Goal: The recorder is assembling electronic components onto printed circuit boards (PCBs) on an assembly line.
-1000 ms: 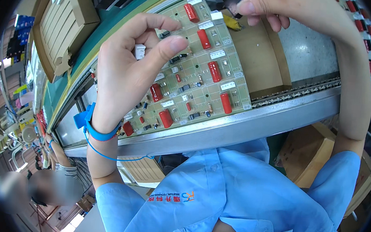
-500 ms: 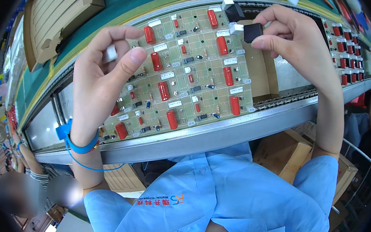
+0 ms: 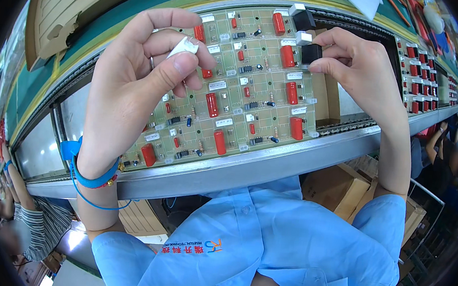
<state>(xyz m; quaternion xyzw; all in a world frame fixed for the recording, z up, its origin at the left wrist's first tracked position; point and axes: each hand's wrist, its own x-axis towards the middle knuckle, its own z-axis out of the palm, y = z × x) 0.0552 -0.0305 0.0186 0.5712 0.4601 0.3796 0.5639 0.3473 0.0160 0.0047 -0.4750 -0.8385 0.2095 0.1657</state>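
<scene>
My left hand [image 3: 132, 76] is raised above the left part of a green circuit board panel [image 3: 232, 97], its thumb and fingers closed on a small white block-shaped part [image 3: 184, 47]. At the panel's far right corner, my right hand [image 3: 361, 64] pinches a black box-shaped component [image 3: 312, 54] between thumb and fingers. A white block [image 3: 303, 38] sits against that component's left side. Just beyond it stands another black component [image 3: 304, 21] with a white block [image 3: 297, 9] beside it. Red capacitors [image 3: 211, 104] and small chips fill the panel in rows.
The panel lies on a conveyor with a metal front rail [image 3: 260, 155]. A cardboard box [image 3: 327, 97] shows right of the panel, and a cardboard tray [image 3: 73, 7] lies far left. More populated boards [image 3: 418, 77] stand farther right. A blue wrist strap [image 3: 94, 180] trails a cord.
My left hand has moved inward over the panel, and the white part now shows between its thumb and fingers. My right hand stays on the black component, near the same corner.
</scene>
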